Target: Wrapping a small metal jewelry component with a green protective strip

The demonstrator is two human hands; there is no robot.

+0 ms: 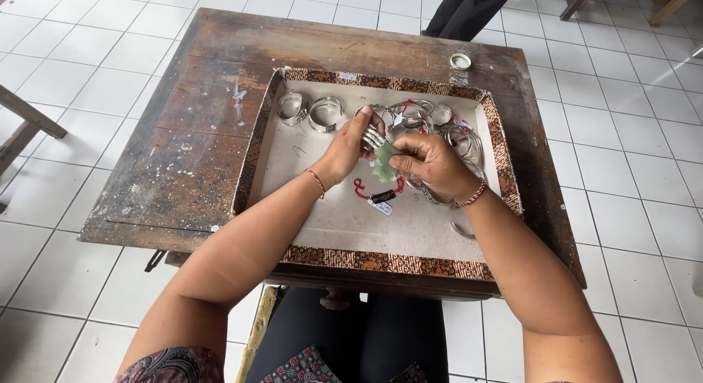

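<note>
My left hand holds a silver cuff bracelet over a shallow tray with a patterned brown border. Pressed against the bracelet is a small green cloth, pinched in my right hand. A red string with a small tag hangs below the bracelet onto the tray's pale lining. Both wrists wear thin red string bands.
Two silver cuffs lie at the tray's far left; several more bracelets with tags pile at the far right. The tray sits on a worn wooden table. A small round lid lies behind it. Another person's dark trouser legs stand beyond.
</note>
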